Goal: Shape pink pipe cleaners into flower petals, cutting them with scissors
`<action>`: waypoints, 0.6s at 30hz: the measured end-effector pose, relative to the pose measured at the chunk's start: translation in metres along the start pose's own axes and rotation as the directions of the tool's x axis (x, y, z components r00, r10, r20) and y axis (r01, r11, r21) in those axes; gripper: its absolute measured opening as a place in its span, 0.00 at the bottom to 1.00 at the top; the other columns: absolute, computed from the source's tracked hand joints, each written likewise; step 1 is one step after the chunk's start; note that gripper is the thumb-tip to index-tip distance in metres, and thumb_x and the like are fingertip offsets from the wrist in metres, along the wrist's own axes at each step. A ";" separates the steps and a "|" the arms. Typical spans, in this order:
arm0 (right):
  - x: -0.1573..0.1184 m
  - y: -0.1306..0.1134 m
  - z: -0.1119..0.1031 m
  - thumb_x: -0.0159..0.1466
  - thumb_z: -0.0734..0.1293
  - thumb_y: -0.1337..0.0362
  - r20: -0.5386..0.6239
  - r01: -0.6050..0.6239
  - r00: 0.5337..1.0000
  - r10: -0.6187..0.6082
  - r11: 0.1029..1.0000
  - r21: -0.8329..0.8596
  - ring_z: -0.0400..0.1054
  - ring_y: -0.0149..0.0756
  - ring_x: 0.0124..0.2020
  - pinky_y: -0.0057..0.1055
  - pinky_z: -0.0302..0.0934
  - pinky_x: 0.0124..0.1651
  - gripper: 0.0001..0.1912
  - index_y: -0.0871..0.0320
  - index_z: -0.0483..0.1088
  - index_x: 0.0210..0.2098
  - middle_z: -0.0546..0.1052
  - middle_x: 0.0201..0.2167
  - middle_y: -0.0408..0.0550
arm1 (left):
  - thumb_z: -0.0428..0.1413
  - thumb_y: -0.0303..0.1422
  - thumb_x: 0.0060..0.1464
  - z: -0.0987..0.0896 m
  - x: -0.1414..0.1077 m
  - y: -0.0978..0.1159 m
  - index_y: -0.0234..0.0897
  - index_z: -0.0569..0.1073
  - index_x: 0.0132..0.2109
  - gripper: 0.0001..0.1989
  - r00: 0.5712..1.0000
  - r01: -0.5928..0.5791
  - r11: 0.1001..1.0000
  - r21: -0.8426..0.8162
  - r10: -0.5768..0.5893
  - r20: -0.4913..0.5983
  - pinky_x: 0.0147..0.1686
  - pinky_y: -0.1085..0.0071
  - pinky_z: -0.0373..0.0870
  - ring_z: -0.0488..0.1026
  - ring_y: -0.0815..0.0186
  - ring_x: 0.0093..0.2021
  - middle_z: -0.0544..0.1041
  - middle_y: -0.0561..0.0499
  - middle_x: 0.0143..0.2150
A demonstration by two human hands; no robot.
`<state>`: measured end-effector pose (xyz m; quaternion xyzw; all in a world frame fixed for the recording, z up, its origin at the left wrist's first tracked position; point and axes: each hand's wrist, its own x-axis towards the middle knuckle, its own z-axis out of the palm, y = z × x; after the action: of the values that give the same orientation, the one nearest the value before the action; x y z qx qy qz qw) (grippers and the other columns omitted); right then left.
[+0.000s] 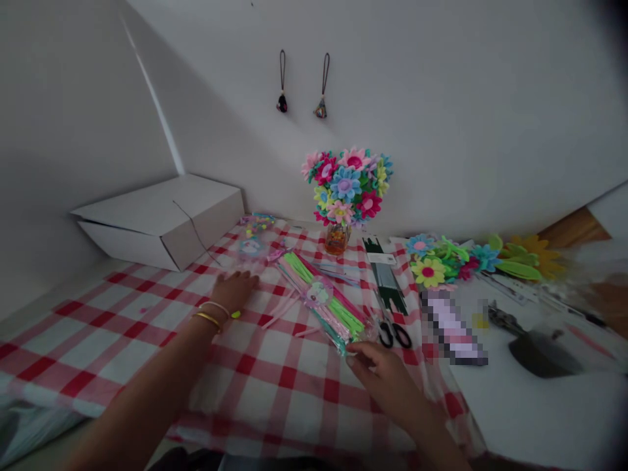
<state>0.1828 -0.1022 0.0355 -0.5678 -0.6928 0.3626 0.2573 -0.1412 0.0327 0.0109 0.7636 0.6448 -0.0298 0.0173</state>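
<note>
My right hand [380,373] pinches the near end of a clear pack of pipe cleaners [338,314] in green, pink and teal. The pack lies slantwise on the checked tablecloth [255,386], with a pastel round label across its middle. My left hand [234,288], with bangles at the wrist, rests on the cloth to the left of the pack, fingers loosely spread and holding nothing visible. A clear bag with small colored pieces [255,229] lies just beyond it. Black-handled scissors [395,333] lie to the right of the pack, below a bundle of dark green stems [385,275].
A white box [161,212] stands at the back left. Fuzzy flowers [346,186] fill a glass jar [336,239] against the wall. More loose flowers [432,261], a pixelated object [454,330] and a grey tool [540,353] lie on the right.
</note>
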 end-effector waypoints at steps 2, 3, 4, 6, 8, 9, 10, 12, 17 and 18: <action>0.001 0.002 -0.001 0.59 0.59 0.60 0.011 0.001 1.000 -0.001 1.000 -0.005 0.68 0.37 0.36 0.32 0.61 0.39 0.13 0.57 0.69 0.40 0.74 0.36 0.49 | 0.42 0.25 0.53 -0.003 0.002 -0.027 0.44 0.68 0.47 0.18 0.999 0.022 0.998 0.064 -0.020 -0.041 0.48 0.43 0.47 0.61 0.53 0.52 0.67 0.41 0.51; 0.001 0.002 -0.001 0.59 0.59 0.60 0.015 0.001 1.000 -0.001 1.000 -0.006 0.68 0.37 0.36 0.32 0.61 0.39 0.13 0.57 0.69 0.40 0.74 0.36 0.48 | 0.41 0.25 0.53 -0.004 0.003 -0.040 0.43 0.69 0.47 0.18 0.996 0.080 0.992 0.099 -0.075 -0.055 0.48 0.42 0.45 0.61 0.52 0.52 0.67 0.41 0.51; 0.002 0.002 -0.002 0.59 0.59 0.60 0.018 -0.001 1.000 0.001 1.000 -0.007 0.68 0.37 0.36 0.32 0.61 0.38 0.13 0.57 0.69 0.40 0.74 0.35 0.48 | 0.41 0.27 0.54 -0.006 0.003 -0.052 0.43 0.69 0.47 0.17 0.990 0.129 0.984 0.122 -0.123 -0.062 0.48 0.42 0.45 0.60 0.51 0.52 0.67 0.40 0.52; 0.002 0.003 -0.003 0.59 0.59 0.59 0.009 -0.005 1.000 0.005 1.000 -0.009 0.68 0.36 0.35 0.32 0.61 0.38 0.13 0.57 0.70 0.40 0.75 0.34 0.47 | 0.45 0.26 0.51 -0.011 -0.002 -0.068 0.43 0.66 0.51 0.20 0.981 0.181 0.977 0.117 -0.172 -0.087 0.49 0.42 0.45 0.57 0.48 0.55 0.62 0.39 0.56; 0.003 0.004 -0.004 0.59 0.59 0.59 -0.015 -0.003 1.000 0.003 1.000 -0.005 0.68 0.36 0.35 0.31 0.61 0.38 0.13 0.56 0.70 0.39 0.75 0.35 0.47 | 0.48 0.25 0.46 -0.016 -0.013 -0.072 0.39 0.62 0.55 0.26 0.980 0.187 0.980 0.067 -0.180 -0.090 0.50 0.47 0.48 0.54 0.47 0.57 0.59 0.37 0.58; 0.003 0.004 -0.005 0.59 0.60 0.58 -0.027 0.001 1.000 -0.001 1.000 0.000 0.69 0.36 0.35 0.31 0.61 0.38 0.13 0.56 0.70 0.39 0.75 0.35 0.47 | 0.50 0.26 0.44 -0.017 -0.020 -0.069 0.35 0.61 0.55 0.28 0.982 0.168 0.985 0.032 -0.164 -0.093 0.50 0.52 0.52 0.55 0.48 0.57 0.59 0.36 0.57; 0.003 0.005 -0.006 0.59 0.60 0.58 -0.040 0.008 0.999 -0.008 1.000 0.004 0.69 0.36 0.36 0.31 0.61 0.39 0.13 0.55 0.70 0.39 0.75 0.36 0.47 | 0.51 0.28 0.43 -0.018 -0.028 -0.064 0.32 0.62 0.55 0.28 0.990 0.116 0.993 -0.019 -0.117 -0.073 0.48 0.57 0.56 0.60 0.49 0.54 0.63 0.36 0.54; 0.003 0.005 -0.007 0.59 0.60 0.58 -0.059 0.021 0.998 -0.021 1.000 0.009 0.69 0.37 0.36 0.32 0.61 0.39 0.13 0.54 0.70 0.39 0.75 0.36 0.47 | 0.51 0.35 0.43 -0.015 -0.041 -0.051 0.31 0.67 0.47 0.22 0.996 0.039 0.984 -0.172 -0.025 0.084 0.40 0.64 0.62 0.69 0.55 0.41 0.72 0.40 0.41; 0.002 0.005 -0.007 0.58 0.60 0.58 -0.049 0.026 0.998 -0.025 1.000 0.010 0.69 0.38 0.35 0.32 0.61 0.37 0.12 0.54 0.71 0.38 0.76 0.35 0.47 | 0.50 0.35 0.41 0.001 -0.030 -0.037 0.34 0.69 0.32 0.10 0.969 0.173 0.962 -0.211 -0.127 0.213 0.31 0.67 0.62 0.71 0.57 0.32 0.74 0.41 0.33; 0.003 0.005 -0.007 0.58 0.60 0.58 -0.046 0.024 0.999 -0.023 1.000 0.009 0.69 0.38 0.35 0.32 0.61 0.37 0.12 0.54 0.71 0.38 0.76 0.35 0.46 | 0.49 0.35 0.43 0.002 -0.021 -0.039 0.33 0.69 0.31 0.10 0.977 0.180 0.964 -0.195 -0.152 0.148 0.32 0.67 0.62 0.71 0.56 0.34 0.74 0.39 0.34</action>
<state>0.1910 -0.0971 0.0356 -0.5665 -0.6916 0.3499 0.2799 -0.1831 0.0189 0.0112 0.6971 0.7037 -0.0139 0.1367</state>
